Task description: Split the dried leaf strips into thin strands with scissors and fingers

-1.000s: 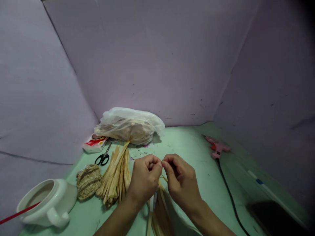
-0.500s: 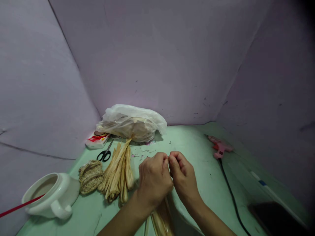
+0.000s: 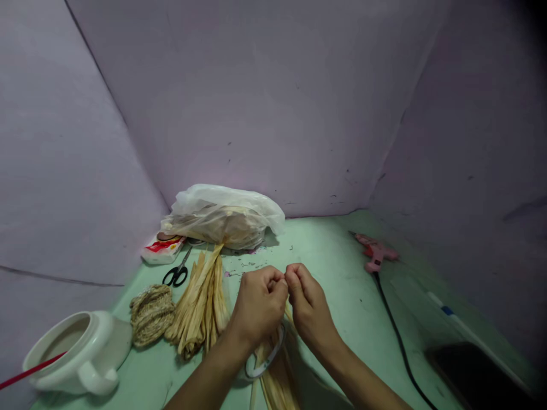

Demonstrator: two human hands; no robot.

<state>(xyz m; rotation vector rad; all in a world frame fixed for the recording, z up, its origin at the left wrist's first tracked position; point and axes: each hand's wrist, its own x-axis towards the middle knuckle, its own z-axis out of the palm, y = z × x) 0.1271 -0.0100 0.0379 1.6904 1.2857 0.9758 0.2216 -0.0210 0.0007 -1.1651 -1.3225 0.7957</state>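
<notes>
My left hand and my right hand are raised over the middle of the table, fingertips pinched close together. Whatever lies between those fingers is too small or hidden to name. Just under my left hand shows a whitish curved band, partly covered by the wrist. Below both hands, pale dried fibre strips run toward the near edge. Left of my left hand, a fanned bundle of dried fibre strips lies beside a coil of braided rope.
Scissors and a red-and-white packet lie at the back left, near a plastic bag. A white ceramic pot with a red stick stands front left. To the right are a pink glue gun, its black cord and a dark flat object.
The view has shifted slightly to the right. My hands stay pinched together, with the left fingers turned a little, and the whitish band now shows below my left hand.
</notes>
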